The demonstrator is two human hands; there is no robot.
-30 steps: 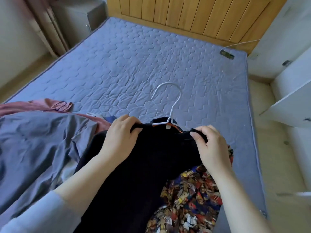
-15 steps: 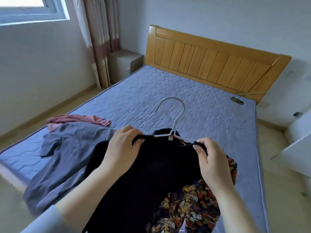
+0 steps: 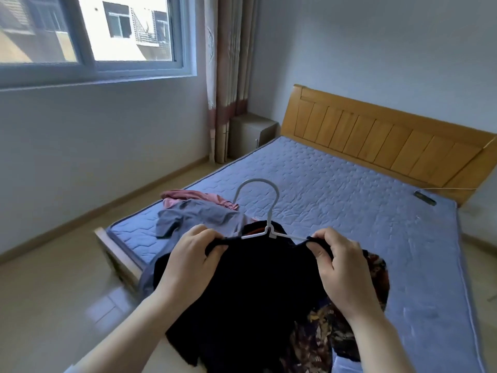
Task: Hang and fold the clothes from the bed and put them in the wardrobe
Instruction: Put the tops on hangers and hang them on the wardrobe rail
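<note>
The left hand [image 3: 193, 261] and right hand [image 3: 343, 266] each pinch a shoulder of the black garment [image 3: 255, 294], fingers curled around the cloth where it sits on the white hanger [image 3: 269, 233]. The garment hangs between them above the foot of the bed [image 3: 336, 184]. A patterned garment [image 3: 317, 343] lies beneath it, with a grey garment [image 3: 204, 216] and a pink garment [image 3: 188, 196] on the mattress to the left.

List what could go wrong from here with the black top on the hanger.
The hanger shows bare wire beside the right hand, so the black top may slide off that side when lifted. The top overlaps the patterned garment and might drag it off the bed.
</note>
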